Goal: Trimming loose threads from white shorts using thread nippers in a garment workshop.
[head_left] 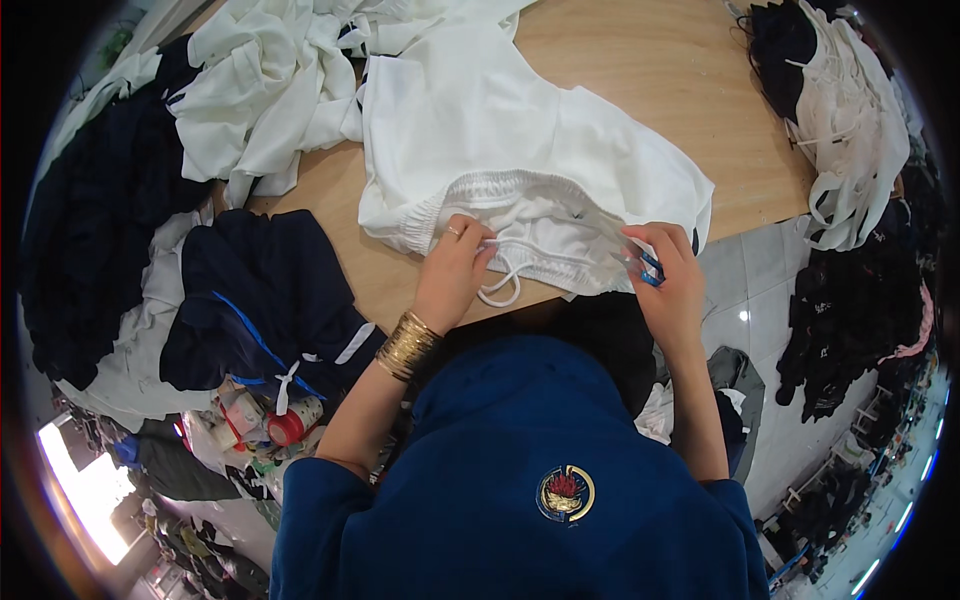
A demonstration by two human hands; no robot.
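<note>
A pair of white trousers (480, 120) lies on the wooden table with its gathered elastic waistband toward me, held apart so the inside shows. My left hand (455, 270), with a ring and a wide gold bracelet, is closed on the left part of the waistband opening. A white drawstring (503, 290) loops down beside its fingers over the near edge. At the right end of the waistband, my right hand (665, 275) is closed around small blue-handled thread snips (650, 268). The snips' tips are partly hidden, and its fingers are against the white cloth.
Crumpled white garments (265, 90) lie on the table's far left, beside dark navy clothes (100, 220). A navy garment with blue trim (260, 290) hangs at the left near edge. White and black clothing (850, 120) is piled at the right edge of the wooden table (650, 60).
</note>
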